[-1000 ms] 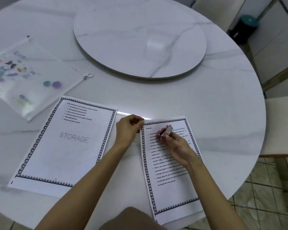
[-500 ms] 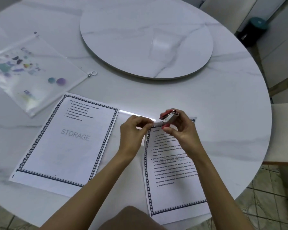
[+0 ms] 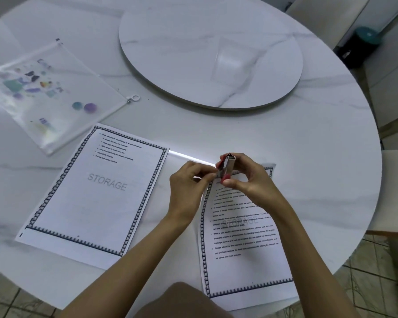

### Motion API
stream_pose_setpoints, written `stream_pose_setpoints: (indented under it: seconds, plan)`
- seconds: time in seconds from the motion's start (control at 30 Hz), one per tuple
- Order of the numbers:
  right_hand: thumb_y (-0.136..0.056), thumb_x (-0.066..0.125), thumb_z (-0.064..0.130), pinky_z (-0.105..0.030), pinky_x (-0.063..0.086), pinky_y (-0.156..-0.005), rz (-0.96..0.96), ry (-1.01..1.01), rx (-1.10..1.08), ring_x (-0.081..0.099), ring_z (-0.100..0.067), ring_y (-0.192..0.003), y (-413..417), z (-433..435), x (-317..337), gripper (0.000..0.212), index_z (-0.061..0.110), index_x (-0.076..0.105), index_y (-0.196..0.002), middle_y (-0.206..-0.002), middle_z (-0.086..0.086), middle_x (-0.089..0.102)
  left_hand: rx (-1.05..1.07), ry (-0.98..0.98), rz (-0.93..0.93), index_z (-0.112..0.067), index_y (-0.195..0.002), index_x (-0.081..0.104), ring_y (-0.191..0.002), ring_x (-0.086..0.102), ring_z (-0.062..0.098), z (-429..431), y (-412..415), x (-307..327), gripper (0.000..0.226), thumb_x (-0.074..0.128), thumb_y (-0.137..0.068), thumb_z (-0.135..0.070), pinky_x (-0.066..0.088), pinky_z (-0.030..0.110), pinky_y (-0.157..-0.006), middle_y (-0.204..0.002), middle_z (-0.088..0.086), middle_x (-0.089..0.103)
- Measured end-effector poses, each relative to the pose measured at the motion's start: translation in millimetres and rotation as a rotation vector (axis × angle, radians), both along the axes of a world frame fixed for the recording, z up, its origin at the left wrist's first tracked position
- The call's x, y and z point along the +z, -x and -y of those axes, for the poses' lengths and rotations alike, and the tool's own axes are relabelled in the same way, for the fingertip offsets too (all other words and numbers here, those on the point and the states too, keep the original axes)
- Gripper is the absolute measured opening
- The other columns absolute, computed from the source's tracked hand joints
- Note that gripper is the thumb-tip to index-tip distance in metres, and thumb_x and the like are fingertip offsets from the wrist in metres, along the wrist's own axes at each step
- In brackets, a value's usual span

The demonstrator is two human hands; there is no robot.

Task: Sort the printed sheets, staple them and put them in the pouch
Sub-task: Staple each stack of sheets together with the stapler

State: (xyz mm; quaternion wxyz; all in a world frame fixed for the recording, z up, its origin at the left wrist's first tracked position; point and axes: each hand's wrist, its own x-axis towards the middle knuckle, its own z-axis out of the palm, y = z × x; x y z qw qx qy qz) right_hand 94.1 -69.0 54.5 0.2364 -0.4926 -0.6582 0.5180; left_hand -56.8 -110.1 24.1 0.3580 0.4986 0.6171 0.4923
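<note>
While the stapler (image 3: 226,167) sits tipped up at the far-left corner of the right sheets (image 3: 244,237), this looks like the stapling step, with the squeeze seemingly not yet made. The right hand (image 3: 251,180) grips the stapler, thumb underneath and fingers curled over the top. The left hand (image 3: 191,184) pinches that same corner just beside it, lifting the paper off the table (image 3: 308,157). The rest of the stack lies flat, its near edge hanging over the table's near rim. Whether the corner is fully inside the stapler's mouth is hidden behind the fingers, and that is the worry. If the sheets have fanned under the pinch, the staple could catch only the top one. Bite too deep and it lands on the printed text; too shallow and it tears through the border. The pinching fingertips sit very close to the stapler, so a slip could nip them. With the stack overhanging the rim, a tug could slide it toward the floor. Off to the left, well apart, another sheet (image 3: 97,193) marked STORAGE lies flat and untouched, so it may be missed if it belongs to this set. The pouch (image 3: 46,97) waits far left, holding no sheets; it is unclear whether its zip is open.
</note>
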Motion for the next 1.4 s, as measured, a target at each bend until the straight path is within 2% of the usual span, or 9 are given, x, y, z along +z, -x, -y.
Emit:
stream_pose_setpoints:
  seconds: [0.17, 0.37, 0.63, 0.77, 0.97, 1.1, 1.2, 1.3, 1.4]
  plan:
    - [-0.077, 0.069, 0.001, -0.017, 0.05, -0.088, 0.029, 0.002, 0.021, 0.062, -0.003, -0.101, -1, -2, 3, 0.042, 0.017, 0.057, -0.114, -0.105, 0.006, 0.067, 0.037, 0.007, 0.064, -0.023, -0.08, 0.062, -0.074, 0.06, 0.001, 1, -3, 2, 0.018, 0.073, -0.076, -0.009, 0.047, 0.009, -0.065, -0.075, -0.013, 0.061]
    - [-0.077, 0.068, 0.0, -0.007, 0.045, -0.08, 0.049, -0.058, -0.007, 0.062, 0.004, -0.095, 2, 0, 0, 0.036, 0.018, 0.057, -0.106, -0.099, 0.011, 0.067, 0.028, 0.013, 0.114, -0.018, -0.089, 0.057, -0.074, 0.06, 0.002, 1, -1, 0, 0.021, 0.073, -0.077, -0.013, 0.049, 0.009, -0.063, -0.075, -0.009, 0.06]
    - [-0.082, 0.064, 0.003, -0.017, 0.049, -0.089, 0.021, -0.051, -0.049, 0.063, -0.001, -0.099, -3, 0, -5, 0.033, 0.019, 0.055, -0.109, -0.102, 0.01, 0.067, -0.069, 0.083, -0.006, -0.019, -0.083, 0.061, -0.078, 0.059, -0.004, 15, 1, -22, 0.005, 0.066, -0.083, -0.018, 0.045, 0.004, -0.062, -0.076, -0.015, 0.061]
    - [-0.086, 0.061, 0.008, -0.022, 0.048, -0.092, 0.049, -0.043, -0.015, 0.061, -0.002, -0.104, -4, -1, -7, 0.031, 0.018, 0.054, -0.114, -0.112, 0.01, 0.065, -0.065, 0.061, -0.008, -0.02, -0.082, 0.06, -0.079, 0.06, 0.002, 16, -3, -24, 0.006, 0.065, -0.084, -0.023, 0.048, 0.007, -0.062, -0.076, -0.013, 0.062]
    - [-0.089, 0.057, 0.007, -0.014, 0.05, -0.078, 0.029, -0.076, 0.0, 0.06, 0.001, -0.102, -5, 0, -13, 0.027, 0.011, 0.053, -0.116, -0.113, 0.006, 0.064, -0.063, 0.051, 0.028, -0.017, -0.082, 0.062, -0.077, 0.061, 0.004, 15, -7, -24, 0.006, 0.065, -0.084, -0.022, 0.047, 0.008, -0.062, -0.076, -0.009, 0.064]
    - [-0.092, 0.053, 0.017, -0.011, 0.046, -0.083, 0.081, -0.11, 0.002, 0.058, 0.01, -0.1, 0, 3, -20, 0.024, 0.023, 0.05, -0.115, -0.107, 0.015, 0.063, -0.075, 0.045, 0.041, -0.015, -0.082, 0.063, -0.076, 0.06, 0.005, 15, -9, -23, 0.004, 0.065, -0.084, -0.018, 0.045, 0.007, -0.062, -0.076, -0.007, 0.064]
    - [-0.096, 0.045, 0.023, -0.003, 0.04, -0.078, 0.079, -0.111, -0.06, 0.056, 0.015, -0.091, 7, 4, -23, 0.021, 0.021, 0.049, -0.117, -0.1, 0.019, 0.059, -0.078, 0.055, 0.042, -0.016, -0.081, 0.063, -0.074, 0.06, 0.003, 13, -9, -25, 0.004, 0.066, -0.083, -0.017, 0.044, 0.007, -0.062, -0.074, -0.01, 0.063]
    - [-0.097, 0.04, 0.031, -0.011, 0.04, -0.08, 0.12, -0.041, -0.065, 0.055, 0.007, -0.096, 10, 1, -22, 0.024, 0.02, 0.051, -0.116, -0.1, 0.019, 0.057, -0.09, 0.073, 0.037, -0.018, -0.081, 0.062, -0.072, 0.059, 0.002, 13, -9, -28, 0.005, 0.066, -0.083, -0.016, 0.045, 0.007, -0.064, -0.073, -0.011, 0.062]
    - [-0.095, 0.048, 0.027, -0.019, 0.042, -0.081, 0.222, 0.048, 0.044, 0.055, -0.006, -0.097, 3, -6, -20, 0.018, 0.022, 0.05, -0.113, -0.103, 0.009, 0.056, -0.092, 0.096, 0.044, -0.016, -0.082, 0.063, -0.071, 0.059, 0.001, 14, -9, -32, 0.003, 0.066, -0.083, -0.017, 0.047, 0.01, -0.065, -0.072, -0.012, 0.062]
